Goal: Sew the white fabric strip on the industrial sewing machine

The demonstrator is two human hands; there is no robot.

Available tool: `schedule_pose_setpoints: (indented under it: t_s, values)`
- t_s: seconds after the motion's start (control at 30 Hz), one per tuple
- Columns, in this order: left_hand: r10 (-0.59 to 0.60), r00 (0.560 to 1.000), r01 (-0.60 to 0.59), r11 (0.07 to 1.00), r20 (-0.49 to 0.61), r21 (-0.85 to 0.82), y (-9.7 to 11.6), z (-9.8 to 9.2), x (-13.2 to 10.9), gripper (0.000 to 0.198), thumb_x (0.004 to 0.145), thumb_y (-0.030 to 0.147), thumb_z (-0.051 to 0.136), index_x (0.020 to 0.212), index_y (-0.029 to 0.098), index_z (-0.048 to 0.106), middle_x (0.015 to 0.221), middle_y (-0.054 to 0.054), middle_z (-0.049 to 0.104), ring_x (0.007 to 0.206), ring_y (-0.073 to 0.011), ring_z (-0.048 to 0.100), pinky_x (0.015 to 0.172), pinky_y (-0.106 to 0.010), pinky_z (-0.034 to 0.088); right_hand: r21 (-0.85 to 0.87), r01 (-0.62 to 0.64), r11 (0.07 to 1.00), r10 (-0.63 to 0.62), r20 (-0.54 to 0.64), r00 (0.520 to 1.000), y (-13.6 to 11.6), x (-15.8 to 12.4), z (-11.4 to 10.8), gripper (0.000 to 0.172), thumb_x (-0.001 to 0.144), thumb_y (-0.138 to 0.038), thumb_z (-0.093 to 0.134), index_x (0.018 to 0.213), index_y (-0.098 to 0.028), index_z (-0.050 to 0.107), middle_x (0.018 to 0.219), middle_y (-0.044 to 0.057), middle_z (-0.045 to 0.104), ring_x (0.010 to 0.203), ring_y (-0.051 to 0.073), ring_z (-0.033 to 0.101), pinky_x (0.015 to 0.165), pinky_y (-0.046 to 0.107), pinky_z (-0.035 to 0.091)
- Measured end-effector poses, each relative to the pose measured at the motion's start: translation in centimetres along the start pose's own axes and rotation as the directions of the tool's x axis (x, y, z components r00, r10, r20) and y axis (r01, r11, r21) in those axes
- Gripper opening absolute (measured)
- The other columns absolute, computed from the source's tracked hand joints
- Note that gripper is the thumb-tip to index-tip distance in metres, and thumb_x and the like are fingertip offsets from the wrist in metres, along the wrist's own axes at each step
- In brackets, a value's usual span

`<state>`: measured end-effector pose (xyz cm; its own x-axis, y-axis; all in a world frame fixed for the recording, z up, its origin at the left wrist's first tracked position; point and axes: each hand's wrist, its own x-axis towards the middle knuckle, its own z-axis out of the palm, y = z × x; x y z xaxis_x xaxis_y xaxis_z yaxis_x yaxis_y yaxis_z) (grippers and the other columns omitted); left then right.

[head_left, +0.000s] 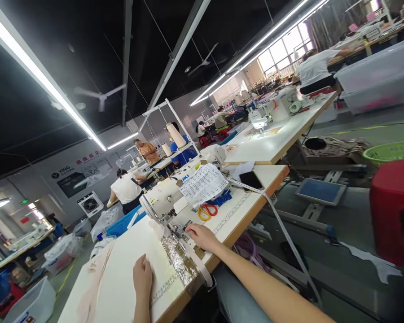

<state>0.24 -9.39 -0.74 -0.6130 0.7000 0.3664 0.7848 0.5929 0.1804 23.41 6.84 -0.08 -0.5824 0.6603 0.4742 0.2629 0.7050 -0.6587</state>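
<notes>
My left hand (142,274) rests on the white sewing table (121,251), its fingers curled in, and nothing shows in it. Beside the needle area of the white sewing machine (161,199) is my right hand (202,237), fingers bent together at small metal parts; what they hold, if anything, is hidden. A pale strip of elastic or tape (197,260) runs from the machine bed over the table's front edge, between my hands. Shiny, crinkled foil-like sheeting (178,258) covers the tabletop there. Scissors with red and yellow handles (208,211) lie beyond my right hand.
A handwritten sheet (204,184) leans on the machine. A dark phone (251,180) and a tape measure (283,220) lie right, the tape hanging off the edge. Sheer pinkish fabric (94,282) lies left. A red stool (393,211) stands right. Several people work at other tables.
</notes>
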Motion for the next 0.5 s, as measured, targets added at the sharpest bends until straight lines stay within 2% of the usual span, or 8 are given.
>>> schedule_pose_setpoints:
  t_s: [0.1,0.2,0.33,0.43,0.5]
  values:
    - [0.046,0.995,-0.057,0.991,0.09,0.122,0.7,0.2,-1.4,0.051,0.091,0.018,0.027,0.135,0.008,0.051,0.143,-0.013,0.049,0.137,-0.0228,0.04,0.112,-0.036,0.033,-0.006,0.02,1.0,-0.02,-0.018,1.0,0.1,-0.4,0.0,0.024,0.098,-0.032,0.06,0.117,-0.018,0.059,0.119,0.008,0.059,0.098,0.023,0.061,0.084,0.043,0.054]
    - [0.078,0.977,-0.123,0.967,0.199,0.222,1.4,0.2,-3.1,0.049,0.093,0.022,0.031,0.139,0.018,0.047,0.152,-0.009,0.036,0.143,-0.0273,0.027,0.111,-0.049,0.03,-0.01,0.046,0.999,-0.046,-0.016,0.999,0.2,-0.8,0.1,0.022,0.098,-0.032,0.059,0.115,-0.018,0.06,0.117,0.008,0.06,0.097,0.022,0.062,0.084,0.042,0.054]
    - [0.056,0.959,-0.145,0.94,0.279,0.307,1.7,-0.4,-5.0,0.051,0.095,0.027,0.027,0.144,0.021,0.039,0.156,-0.008,0.026,0.144,-0.0283,0.023,0.11,-0.052,0.03,-0.02,0.089,0.996,-0.089,0.007,0.996,0.5,-1.1,0.0,0.02,0.098,-0.031,0.059,0.112,-0.017,0.062,0.114,0.007,0.062,0.096,0.022,0.062,0.084,0.042,0.053]
    - [0.043,0.957,-0.146,0.927,0.288,0.346,1.7,-0.7,-6.0,0.053,0.096,0.027,0.024,0.147,0.019,0.033,0.157,-0.008,0.024,0.144,-0.028,0.022,0.11,-0.052,0.03,-0.041,0.12,0.992,-0.12,0.021,0.993,0.6,-1.3,-0.2,0.02,0.098,-0.031,0.06,0.111,-0.017,0.062,0.114,0.007,0.062,0.096,0.022,0.062,0.085,0.042,0.053]
    - [0.047,0.961,-0.148,0.919,0.272,0.365,1.7,-0.8,-6.7,0.052,0.096,0.025,0.024,0.146,0.022,0.035,0.157,-0.007,0.025,0.145,-0.0275,0.022,0.11,-0.052,0.03,-0.062,0.145,0.987,-0.143,0.034,0.989,0.6,-1.5,-0.3,0.02,0.098,-0.031,0.06,0.112,-0.017,0.062,0.115,0.007,0.062,0.098,0.022,0.062,0.085,0.043,0.053]
